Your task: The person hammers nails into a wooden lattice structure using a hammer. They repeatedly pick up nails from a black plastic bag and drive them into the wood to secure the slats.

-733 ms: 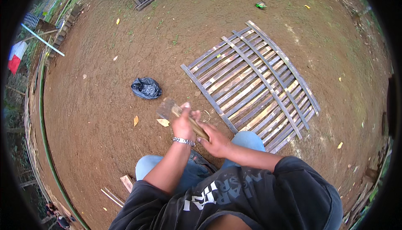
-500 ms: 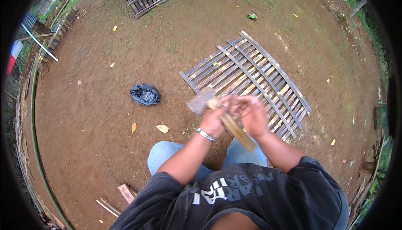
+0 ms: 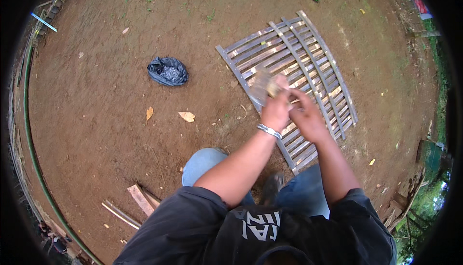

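My left hand [image 3: 276, 113] is closed round a wooden-handled tool [image 3: 273, 90]. Its broad grey head is smeared by motion, and the handle is mostly hidden behind my hands. Against the left hand's fingers, my right hand [image 3: 307, 119] is bent inward with its thumb and fingertips drawn together. Whatever is in that pinch is too small or hidden to make out. Below both hands lies a panel of crossed wooden slats [image 3: 289, 53], flat on the ground in front of my knees.
An open black plastic bag [image 3: 156, 73] with small silvery things inside rests on the brown soil to the left. Loose boards [image 3: 141, 200] lie by my left side. A long green pole [image 3: 36, 161] runs along the left edge. Dry leaves [image 3: 186, 116] are scattered about.
My view has shifted, so the panel appears nearer and lower-left slats show more. Both hands have moved rightward and up over the panel, and the tool's handle has swung out of sight.
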Action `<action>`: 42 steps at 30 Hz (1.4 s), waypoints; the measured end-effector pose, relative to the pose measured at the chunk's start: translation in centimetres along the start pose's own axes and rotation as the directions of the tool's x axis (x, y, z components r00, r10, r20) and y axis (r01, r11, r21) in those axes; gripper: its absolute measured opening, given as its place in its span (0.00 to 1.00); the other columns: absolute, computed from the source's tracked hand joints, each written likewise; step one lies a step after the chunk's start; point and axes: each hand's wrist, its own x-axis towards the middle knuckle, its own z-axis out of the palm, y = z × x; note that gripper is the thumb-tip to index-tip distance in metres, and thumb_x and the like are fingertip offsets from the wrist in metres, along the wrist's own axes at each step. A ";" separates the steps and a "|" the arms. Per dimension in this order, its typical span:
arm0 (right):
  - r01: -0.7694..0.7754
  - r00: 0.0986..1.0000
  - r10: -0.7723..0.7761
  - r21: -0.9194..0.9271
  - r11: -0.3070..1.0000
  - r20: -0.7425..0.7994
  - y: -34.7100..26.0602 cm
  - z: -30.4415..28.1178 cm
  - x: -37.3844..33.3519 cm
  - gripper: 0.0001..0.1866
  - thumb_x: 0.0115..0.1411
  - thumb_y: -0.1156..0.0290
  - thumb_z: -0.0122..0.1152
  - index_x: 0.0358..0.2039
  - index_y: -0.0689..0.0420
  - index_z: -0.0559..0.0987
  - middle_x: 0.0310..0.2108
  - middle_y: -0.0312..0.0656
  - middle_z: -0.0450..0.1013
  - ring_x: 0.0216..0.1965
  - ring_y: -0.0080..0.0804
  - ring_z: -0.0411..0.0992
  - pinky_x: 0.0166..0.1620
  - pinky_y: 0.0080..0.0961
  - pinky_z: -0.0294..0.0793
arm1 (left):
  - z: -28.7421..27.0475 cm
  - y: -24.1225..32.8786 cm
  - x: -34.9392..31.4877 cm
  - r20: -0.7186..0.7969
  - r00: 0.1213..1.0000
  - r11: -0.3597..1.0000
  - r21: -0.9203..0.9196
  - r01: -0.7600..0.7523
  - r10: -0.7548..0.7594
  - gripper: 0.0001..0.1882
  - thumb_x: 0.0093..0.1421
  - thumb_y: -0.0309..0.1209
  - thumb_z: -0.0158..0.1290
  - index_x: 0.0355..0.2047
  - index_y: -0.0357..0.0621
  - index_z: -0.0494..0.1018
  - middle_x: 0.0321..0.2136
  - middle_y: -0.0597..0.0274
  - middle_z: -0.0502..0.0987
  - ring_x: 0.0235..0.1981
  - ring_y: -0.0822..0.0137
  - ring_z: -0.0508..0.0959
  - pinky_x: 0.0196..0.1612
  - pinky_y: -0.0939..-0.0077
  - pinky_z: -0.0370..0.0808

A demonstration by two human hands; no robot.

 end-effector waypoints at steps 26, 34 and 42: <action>-0.817 0.528 0.294 0.571 -0.080 0.797 5.0 13.5 -11.3 0.16 0.71 0.75 0.47 0.57 0.63 0.66 0.57 0.57 0.71 0.55 0.51 0.76 0.48 0.44 0.83 | -17.4 -2.9 -2.0 -0.414 0.730 0.596 0.803 0.011 0.544 0.14 0.65 0.38 0.60 0.33 0.36 0.80 0.26 0.57 0.83 0.28 0.70 0.81 0.38 0.73 0.79; -0.729 0.617 0.314 0.674 -0.119 0.722 5.5 13.7 -7.3 0.14 0.68 0.78 0.49 0.54 0.61 0.67 0.45 0.50 0.77 0.39 0.37 0.78 0.43 0.37 0.83 | -18.3 7.5 -2.9 -0.243 0.735 0.548 0.811 -0.204 0.633 0.21 0.67 0.44 0.56 0.49 0.38 0.78 0.40 0.56 0.85 0.43 0.63 0.82 0.49 0.69 0.76; -0.632 0.705 0.390 0.774 -0.033 0.592 8.0 11.3 -8.1 0.20 0.67 0.77 0.54 0.58 0.61 0.65 0.44 0.49 0.77 0.37 0.34 0.77 0.40 0.32 0.81 | -26.7 18.2 2.9 -0.237 0.746 0.048 0.963 0.265 0.622 0.29 0.66 0.48 0.55 0.57 0.38 0.76 0.52 0.44 0.80 0.54 0.55 0.80 0.58 0.64 0.73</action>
